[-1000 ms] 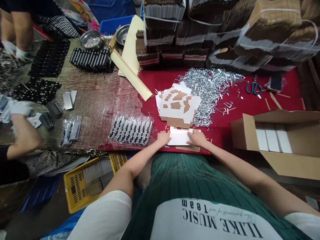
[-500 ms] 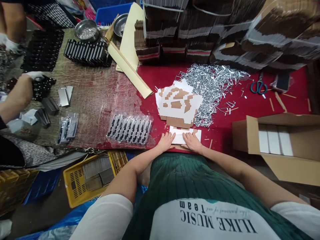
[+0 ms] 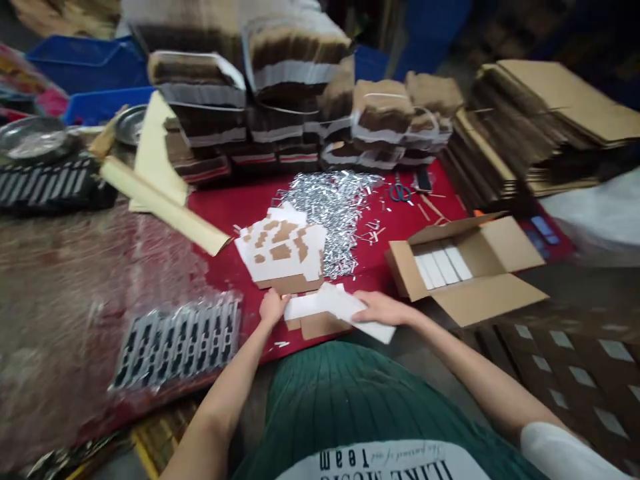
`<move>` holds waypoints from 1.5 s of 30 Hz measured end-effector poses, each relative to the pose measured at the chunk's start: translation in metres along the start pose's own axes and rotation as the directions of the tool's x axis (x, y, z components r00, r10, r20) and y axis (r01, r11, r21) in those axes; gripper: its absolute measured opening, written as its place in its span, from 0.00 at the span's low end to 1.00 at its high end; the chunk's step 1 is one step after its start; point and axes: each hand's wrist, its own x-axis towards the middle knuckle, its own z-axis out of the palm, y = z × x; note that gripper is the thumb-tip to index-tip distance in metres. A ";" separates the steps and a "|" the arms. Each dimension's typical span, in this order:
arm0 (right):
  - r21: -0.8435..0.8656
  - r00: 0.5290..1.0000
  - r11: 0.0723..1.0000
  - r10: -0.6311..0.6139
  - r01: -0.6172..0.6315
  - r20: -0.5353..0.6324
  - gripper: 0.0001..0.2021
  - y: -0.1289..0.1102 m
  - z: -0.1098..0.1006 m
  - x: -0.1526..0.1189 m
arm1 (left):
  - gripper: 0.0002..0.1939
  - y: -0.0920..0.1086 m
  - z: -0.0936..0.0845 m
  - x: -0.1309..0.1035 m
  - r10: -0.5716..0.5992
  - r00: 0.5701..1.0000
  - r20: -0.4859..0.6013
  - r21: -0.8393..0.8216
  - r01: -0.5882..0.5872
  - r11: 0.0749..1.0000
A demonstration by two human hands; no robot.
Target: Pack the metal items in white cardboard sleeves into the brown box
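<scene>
A closed, long white box (image 3: 345, 308) slants over the front edge of the red table, with my right hand (image 3: 373, 308) wrapped round its right part. Below and left of it lies an unfolded white and brown carton blank (image 3: 303, 307). My left hand (image 3: 275, 305) is at the blank's left end, thumb and fingers pinched on its edge. Just behind is a fanned pile of flat carton blanks (image 3: 283, 250). An open cardboard box (image 3: 405, 270) to the right holds several white boxes (image 3: 443, 265) in a row.
Metal clips (image 3: 330, 207) are heaped behind the blanks, with scissors (image 3: 400, 192) at their right. Bagged parts (image 3: 177, 343) lie at left. Bundled cardboard stacks (image 3: 280, 120) line the back, and flat cartons (image 3: 555, 120) stand at back right.
The view has swung to the right. My right hand has lifted the long white box off to the right, while my left hand has moved to the blank's left end.
</scene>
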 end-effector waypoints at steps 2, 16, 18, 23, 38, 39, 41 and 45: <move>0.130 0.979 0.988 0.109 -0.087 -0.174 0.26 0.030 -0.060 -0.066 | 0.32 0.014 0.013 0.003 -0.077 0.993 -0.087 0.011 0.078 0.997; -0.008 0.768 0.849 0.475 -0.529 -0.429 0.23 0.208 -0.080 -0.009 | 0.35 0.046 0.019 -0.005 -0.396 0.918 0.008 -0.153 0.393 0.907; -0.065 0.755 0.819 0.491 -0.570 -0.435 0.18 0.217 -0.076 -0.011 | 0.35 0.048 0.019 -0.007 -0.419 0.907 0.033 -0.257 0.413 0.874; -0.027 0.744 0.798 0.549 -0.602 -0.382 0.13 0.206 -0.083 -0.017 | 0.20 0.038 0.008 -0.007 -0.387 0.899 0.203 -0.508 0.435 0.744; -0.648 0.748 0.683 -0.612 0.336 -0.257 0.24 -0.035 0.089 0.067 | 0.14 0.020 -0.034 -0.087 0.214 0.972 -0.091 -0.993 -0.106 0.056; -0.668 0.739 0.656 -0.632 0.351 -0.233 0.22 -0.036 0.096 0.066 | 0.14 0.016 -0.040 -0.092 0.216 0.966 -0.142 -0.984 -0.161 0.076; -0.677 0.712 0.646 -0.655 0.353 -0.254 0.19 -0.040 0.106 0.063 | 0.12 0.007 -0.047 -0.101 0.227 0.950 -0.215 -0.951 -0.257 0.173; -0.671 0.643 0.678 -0.663 0.300 -0.383 0.21 -0.050 0.120 0.056 | 0.09 -0.008 -0.039 -0.115 0.323 0.925 -0.202 -0.884 -0.314 0.347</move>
